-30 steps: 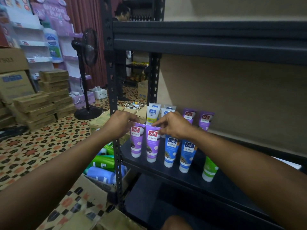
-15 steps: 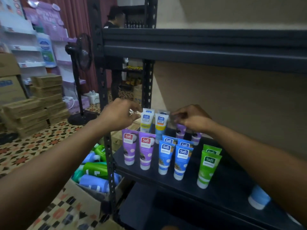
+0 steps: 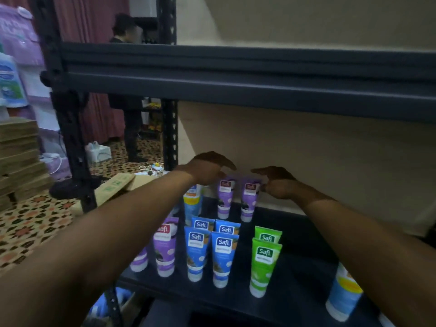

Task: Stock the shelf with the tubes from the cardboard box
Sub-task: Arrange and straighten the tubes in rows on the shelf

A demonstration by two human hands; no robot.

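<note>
Moved rearward, flanking two purple plastic tubes with loosely spread left hand and right hand; likely light, squashy, best pinched at crimped tops.

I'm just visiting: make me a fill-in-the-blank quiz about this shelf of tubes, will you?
The two back tubes by the left hand and right hand are ____. Beside the blue tubes stand ____ green tubes. They stand on the shelf with caps pointing ____.
Missing words: purple; two; down.

Safi tubes seemingly upright on shelf
</note>
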